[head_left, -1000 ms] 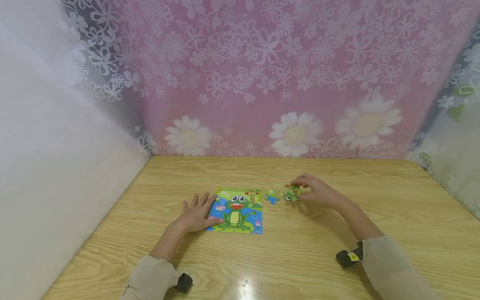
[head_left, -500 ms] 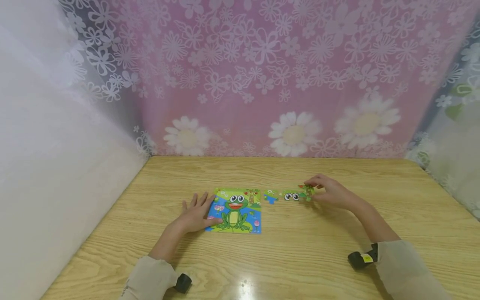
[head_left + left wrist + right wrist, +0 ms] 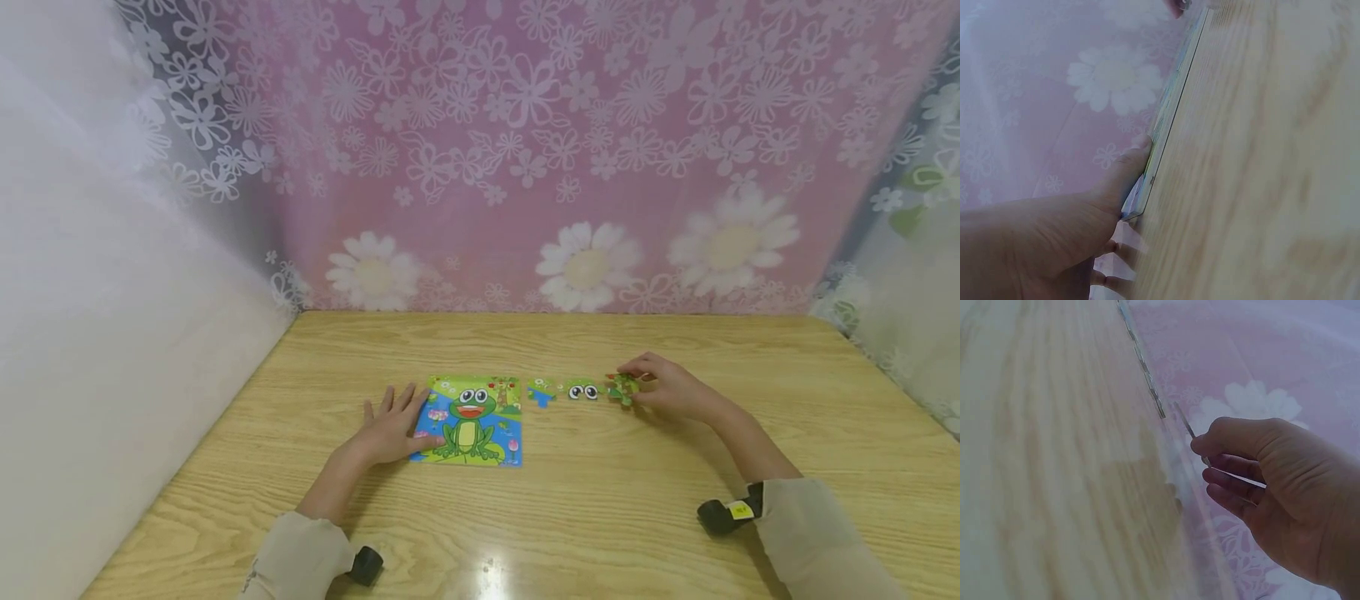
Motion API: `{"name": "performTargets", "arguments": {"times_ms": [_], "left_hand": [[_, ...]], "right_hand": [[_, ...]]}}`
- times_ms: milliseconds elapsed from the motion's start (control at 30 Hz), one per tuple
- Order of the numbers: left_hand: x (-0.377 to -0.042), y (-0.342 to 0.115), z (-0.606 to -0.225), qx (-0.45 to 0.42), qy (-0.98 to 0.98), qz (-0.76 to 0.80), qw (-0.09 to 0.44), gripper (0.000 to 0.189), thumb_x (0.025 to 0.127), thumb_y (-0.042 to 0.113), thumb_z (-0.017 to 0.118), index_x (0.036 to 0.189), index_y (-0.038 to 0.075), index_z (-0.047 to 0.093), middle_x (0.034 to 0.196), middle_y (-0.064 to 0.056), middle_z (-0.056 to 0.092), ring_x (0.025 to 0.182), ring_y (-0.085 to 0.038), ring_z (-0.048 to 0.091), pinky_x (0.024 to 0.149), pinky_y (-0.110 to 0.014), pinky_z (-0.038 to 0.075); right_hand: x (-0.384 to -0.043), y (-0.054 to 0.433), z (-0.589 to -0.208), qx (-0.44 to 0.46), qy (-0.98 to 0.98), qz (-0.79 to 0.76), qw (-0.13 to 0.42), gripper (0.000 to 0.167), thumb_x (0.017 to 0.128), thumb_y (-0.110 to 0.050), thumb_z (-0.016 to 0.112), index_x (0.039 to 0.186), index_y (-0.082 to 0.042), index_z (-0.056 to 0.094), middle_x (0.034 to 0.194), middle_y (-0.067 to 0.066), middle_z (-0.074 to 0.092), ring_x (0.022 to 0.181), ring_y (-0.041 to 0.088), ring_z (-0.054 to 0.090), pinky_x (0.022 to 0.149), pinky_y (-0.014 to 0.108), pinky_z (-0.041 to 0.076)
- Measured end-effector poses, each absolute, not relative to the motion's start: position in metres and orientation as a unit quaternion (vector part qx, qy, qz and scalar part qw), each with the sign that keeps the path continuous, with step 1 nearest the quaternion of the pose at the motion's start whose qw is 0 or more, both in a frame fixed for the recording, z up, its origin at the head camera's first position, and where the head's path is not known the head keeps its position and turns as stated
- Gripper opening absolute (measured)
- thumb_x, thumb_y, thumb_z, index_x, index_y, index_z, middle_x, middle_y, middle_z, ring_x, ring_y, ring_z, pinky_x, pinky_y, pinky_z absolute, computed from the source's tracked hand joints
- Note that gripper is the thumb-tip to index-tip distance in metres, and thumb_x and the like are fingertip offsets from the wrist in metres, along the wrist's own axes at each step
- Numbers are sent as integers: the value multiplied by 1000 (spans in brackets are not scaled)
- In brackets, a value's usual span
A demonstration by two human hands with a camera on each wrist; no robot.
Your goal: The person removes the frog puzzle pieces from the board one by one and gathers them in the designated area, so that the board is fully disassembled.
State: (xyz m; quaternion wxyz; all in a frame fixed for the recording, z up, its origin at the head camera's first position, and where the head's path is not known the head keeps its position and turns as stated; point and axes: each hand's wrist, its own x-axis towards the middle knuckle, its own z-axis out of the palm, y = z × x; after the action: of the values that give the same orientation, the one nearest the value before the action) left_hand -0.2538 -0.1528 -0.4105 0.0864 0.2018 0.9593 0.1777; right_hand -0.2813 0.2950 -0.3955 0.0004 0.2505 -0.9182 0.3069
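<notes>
My left hand (image 3: 392,432) lies with fingers spread at the left edge of a square frog picture board (image 3: 480,446), the thumb resting on its surface. In the left wrist view the thumb (image 3: 1132,164) overlaps the edge of the board (image 3: 1169,125). Farther right, my right hand (image 3: 667,390) pinches a jigsaw piece (image 3: 622,389) with green foliage and a bit of red, tilted a little off the table. The right wrist view shows this piece (image 3: 1185,419) edge-on between thumb and fingers. Left of it lie a jigsaw piece with frog eyes (image 3: 582,391) and a blue-green jigsaw piece (image 3: 542,392).
The wood-grain table (image 3: 540,517) runs back to a pink flowered curtain (image 3: 480,167). A pale cloth side (image 3: 150,333) rises at the left, and a flowered sheet (image 3: 907,308) hangs at the right.
My right hand has moved right with the foliage piece and tilted it, uncovering the frog-eyes piece. The left hand stays on the board.
</notes>
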Motion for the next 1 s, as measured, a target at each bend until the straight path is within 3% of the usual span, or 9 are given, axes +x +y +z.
{"name": "performTargets", "arguments": {"times_ms": [1000], "left_hand": [[-252, -152, -405, 200, 961, 168, 90, 88, 85, 57, 54, 148, 9, 16, 150, -20, 8, 133, -45, -3, 95, -68, -6]], "right_hand": [[-289, 306, -411, 256, -904, 342, -26, 40, 84, -3, 62, 122, 6, 54, 116, 19, 51, 106, 36, 47, 88, 53, 39]]}}
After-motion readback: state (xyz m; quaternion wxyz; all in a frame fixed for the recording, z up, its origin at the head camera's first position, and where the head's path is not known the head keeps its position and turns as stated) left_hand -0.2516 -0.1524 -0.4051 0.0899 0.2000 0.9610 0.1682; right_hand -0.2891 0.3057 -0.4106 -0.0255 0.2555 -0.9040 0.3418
